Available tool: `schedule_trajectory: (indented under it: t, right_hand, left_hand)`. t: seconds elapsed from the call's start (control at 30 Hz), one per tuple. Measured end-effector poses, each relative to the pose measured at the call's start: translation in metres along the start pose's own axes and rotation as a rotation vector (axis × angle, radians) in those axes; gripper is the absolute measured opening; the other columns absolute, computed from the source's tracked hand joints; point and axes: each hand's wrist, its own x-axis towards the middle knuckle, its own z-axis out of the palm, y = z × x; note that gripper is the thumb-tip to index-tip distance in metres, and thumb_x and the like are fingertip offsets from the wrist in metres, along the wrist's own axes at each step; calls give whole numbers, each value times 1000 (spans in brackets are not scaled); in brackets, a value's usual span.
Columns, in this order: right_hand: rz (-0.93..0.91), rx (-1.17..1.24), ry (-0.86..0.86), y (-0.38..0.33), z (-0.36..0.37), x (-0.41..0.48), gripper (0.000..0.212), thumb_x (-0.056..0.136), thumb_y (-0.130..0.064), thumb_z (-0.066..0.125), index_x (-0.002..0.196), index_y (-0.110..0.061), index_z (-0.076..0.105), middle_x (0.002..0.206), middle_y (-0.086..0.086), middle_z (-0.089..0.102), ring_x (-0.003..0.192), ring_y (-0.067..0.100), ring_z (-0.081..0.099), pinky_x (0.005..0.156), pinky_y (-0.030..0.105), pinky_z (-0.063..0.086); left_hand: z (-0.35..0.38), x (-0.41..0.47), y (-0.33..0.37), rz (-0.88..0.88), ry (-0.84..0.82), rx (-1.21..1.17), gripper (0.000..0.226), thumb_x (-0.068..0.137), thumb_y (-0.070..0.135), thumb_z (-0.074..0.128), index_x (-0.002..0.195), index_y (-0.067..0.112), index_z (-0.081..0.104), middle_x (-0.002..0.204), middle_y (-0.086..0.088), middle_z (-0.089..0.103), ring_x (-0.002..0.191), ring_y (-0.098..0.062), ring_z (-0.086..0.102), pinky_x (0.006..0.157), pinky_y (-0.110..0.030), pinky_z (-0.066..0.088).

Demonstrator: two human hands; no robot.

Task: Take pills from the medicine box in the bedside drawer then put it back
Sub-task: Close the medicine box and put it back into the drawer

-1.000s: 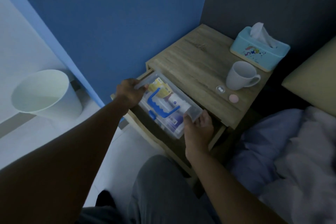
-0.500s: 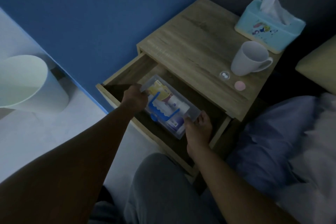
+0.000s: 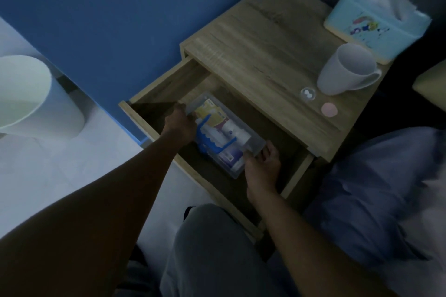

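A clear plastic medicine box [image 3: 224, 132] with a blue handle and several medicine packs inside sits low inside the open wooden bedside drawer [image 3: 154, 90]. My left hand [image 3: 179, 124] grips the box's far-left end and my right hand [image 3: 261, 164] grips its near-right corner. On the nightstand top [image 3: 260, 55] lie a small clear lid holding white pills [image 3: 307, 93] and a round pink pill-like disc [image 3: 329, 109].
A white mug [image 3: 347, 69] and a light blue tissue box [image 3: 376, 21] stand on the nightstand's right side. A white waste bin [image 3: 29, 96] is on the floor at left, by the blue wall. Bedding [image 3: 376, 188] lies to the right; my grey-trousered knee [image 3: 217, 248] is below the drawer.
Both hands have lowered the medicine box from above the drawer's front down into the drawer. The camera has tilted further down.
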Motion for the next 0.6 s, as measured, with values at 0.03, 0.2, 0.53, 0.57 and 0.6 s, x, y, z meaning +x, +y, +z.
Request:
schedule_trajectory:
  t: [0.03,0.2,0.53,0.57,0.6]
  right_hand:
    - [-9,-40,0,-1,-1,0,76,85,-13,73,148,-35,37,143,-4,55,123,14,58,76,24,53]
    - [-225,-426,-46,-8,-13,-10,78,89,-44,66,153,-39,21,152,0,44,131,21,53,94,40,55]
    - [-785,-774,-344,-52,-50,-22,57,102,-41,47,155,-25,30,163,-3,27,147,10,28,105,19,30]
    - [-811,-803,-357,-56,-55,-18,58,102,-39,47,155,-22,30,164,-1,27,149,11,27,110,23,29]
    - [-831,-842,-360,-60,-60,-14,59,102,-36,47,156,-19,29,164,1,26,150,13,25,114,26,26]
  left_hand:
    - [0,0,0,-1,-5,2,35,98,23,51,131,12,49,121,-15,59,108,-27,62,82,-40,54]
    - [1,-14,-1,136,-6,121,67,96,20,55,154,13,22,163,-13,14,149,-31,18,116,-50,29]
    - [-23,-79,-42,284,379,123,118,79,28,78,155,10,-10,165,-13,-11,152,-28,-11,123,-50,5]
    - [-23,-84,-47,235,350,73,123,77,29,80,154,8,-14,165,-13,-13,151,-30,-12,123,-51,4]
    - [-22,-87,-52,187,309,3,125,76,31,81,153,7,-15,165,-14,-11,151,-32,-10,123,-52,6]
